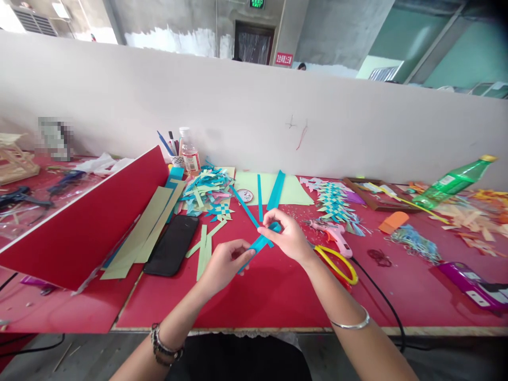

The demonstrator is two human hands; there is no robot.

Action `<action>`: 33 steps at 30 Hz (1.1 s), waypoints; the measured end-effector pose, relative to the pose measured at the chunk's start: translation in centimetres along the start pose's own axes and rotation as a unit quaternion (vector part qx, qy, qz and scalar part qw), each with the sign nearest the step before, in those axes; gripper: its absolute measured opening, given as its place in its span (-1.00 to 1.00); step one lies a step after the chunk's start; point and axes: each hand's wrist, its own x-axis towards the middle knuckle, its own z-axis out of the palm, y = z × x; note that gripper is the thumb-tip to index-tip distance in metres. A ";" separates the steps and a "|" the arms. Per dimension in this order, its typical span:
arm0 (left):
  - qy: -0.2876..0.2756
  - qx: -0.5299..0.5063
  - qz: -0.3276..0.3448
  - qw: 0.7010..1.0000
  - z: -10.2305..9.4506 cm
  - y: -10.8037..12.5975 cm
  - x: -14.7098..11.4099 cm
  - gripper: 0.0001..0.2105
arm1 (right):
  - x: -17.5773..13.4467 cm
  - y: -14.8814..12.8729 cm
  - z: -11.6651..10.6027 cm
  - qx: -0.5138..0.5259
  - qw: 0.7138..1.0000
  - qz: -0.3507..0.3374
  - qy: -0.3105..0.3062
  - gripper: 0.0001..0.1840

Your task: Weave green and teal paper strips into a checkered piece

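Between my two hands runs a blue paper strip (260,243), held a little above the red table. My left hand (228,262) pinches its lower left end between thumb and fingers. At the other end my right hand (288,235) grips the strip where it curls into a loop by the fingertips. Just beyond lie a narrow blue strip (260,198), a slanting blue strip (244,205) and a wider blue strip (277,189), partly on a pale green sheet (296,190). Pale green strips (204,251) rest left of my left hand.
A black phone (172,245) and long paper strips (137,233) lie left, beside a red divider (91,222). Behind are a paper-scrap heap (206,185) and a bottle (190,153). Rightward are yellow-handled scissors (337,264), a pink glue gun (337,235), a woven paper piece (335,201) and a green bottle (454,182).
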 end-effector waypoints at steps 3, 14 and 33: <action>-0.025 0.044 0.026 0.998 -0.4 -0.2 -0.2 -0.77 | -0.6 -0.6 -0.4 -0.079 0.989 -0.065 -0.102 -0.75; -0.055 0.087 0.000 0.995 -2.1 0.0 -1.1 -0.80 | -1.2 -0.3 -2.4 -0.148 0.965 -0.002 -0.217 -0.76; -0.020 0.120 0.015 0.992 -1.9 -0.2 -0.7 -0.78 | -1.5 -0.9 -0.2 -0.183 0.957 -0.029 -0.224 -0.73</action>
